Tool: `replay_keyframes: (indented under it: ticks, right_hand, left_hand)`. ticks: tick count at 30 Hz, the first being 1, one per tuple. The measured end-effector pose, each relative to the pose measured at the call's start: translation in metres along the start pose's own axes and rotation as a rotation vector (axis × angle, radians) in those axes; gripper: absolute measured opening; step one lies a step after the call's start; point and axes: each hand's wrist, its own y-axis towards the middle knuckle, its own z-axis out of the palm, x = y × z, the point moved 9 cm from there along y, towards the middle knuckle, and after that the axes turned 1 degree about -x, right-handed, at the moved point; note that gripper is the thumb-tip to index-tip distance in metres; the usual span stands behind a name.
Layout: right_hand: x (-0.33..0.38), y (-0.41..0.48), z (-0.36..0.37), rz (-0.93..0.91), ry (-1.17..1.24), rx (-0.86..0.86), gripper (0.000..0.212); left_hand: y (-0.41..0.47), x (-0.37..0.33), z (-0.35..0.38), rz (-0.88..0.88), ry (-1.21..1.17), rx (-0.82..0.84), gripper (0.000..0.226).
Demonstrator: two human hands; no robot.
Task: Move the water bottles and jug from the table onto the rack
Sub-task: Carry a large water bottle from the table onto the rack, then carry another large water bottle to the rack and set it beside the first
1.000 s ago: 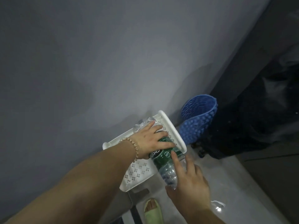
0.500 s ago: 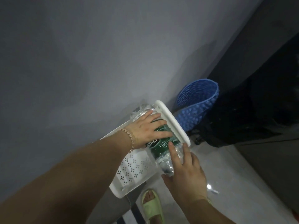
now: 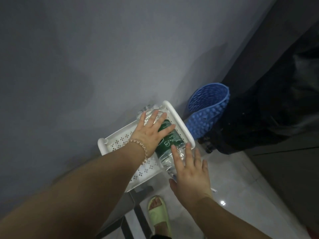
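**Bottle laid on the rack, both hands steadying it**

A large clear water bottle (image 3: 170, 140) with a green label lies on its side on the white perforated rack (image 3: 179, 121), along the rack's right edge. Its base points to the far corner by the wall and its neck end reaches over the near edge. The left hand (image 3: 146, 131) lies flat on the bottle's upper half, fingers straight and spread, gripping nothing. The right hand (image 3: 189, 173) is also wide, its straight fingers resting on the clear lower part. The cap is hidden under it.

This bottle looks as good as delivered; what seems left is to let go once it stops rolling. The left part of the rack shows bare. Neither the table, the jug nor any other bottle is in view, so how much remains cannot be told.
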Motion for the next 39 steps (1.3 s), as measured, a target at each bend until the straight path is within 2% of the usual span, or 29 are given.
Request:
replay_keyframes:
  ticks: [5, 8, 11, 15, 21, 32, 39]
  right_hand:
    - [-0.01, -0.026, -0.031, -0.096, -0.018, -0.035, 0.1]
    - [-0.017, -0.047, -0.061, -0.178, 0.005, -0.047, 0.098]
    - [-0.023, -0.08, -0.105, -0.32, -0.016, -0.105, 0.098]
    - [-0.03, -0.136, -0.18, -0.505, -0.043, -0.269, 0.1]
    - [-0.019, -0.201, -0.242, -0.653, -0.092, -0.4, 0.094]
    - [0.048, -0.4, -0.257, -0.864, -0.044, -0.543, 0.09]
    - [0.093, -0.592, -0.199, -1.046, -0.026, -0.539, 0.093]
  left_hand:
    - [-0.041, -0.022, -0.043, -0.213, -0.054, 0.027, 0.099]
    - [-0.07, -0.039, -0.081, -0.286, -0.071, 0.044, 0.106]
    - [-0.108, -0.061, -0.144, -0.406, -0.099, -0.037, 0.099]
    - [-0.167, -0.1, -0.23, -0.591, -0.133, -0.239, 0.089]
    - [-0.261, -0.132, -0.298, -0.825, -0.069, -0.364, 0.09]
    - [-0.491, -0.224, -0.335, -1.086, 0.013, -0.479, 0.097]
    - [-0.672, -0.334, -0.316, -1.248, -0.004, -0.493, 0.093]
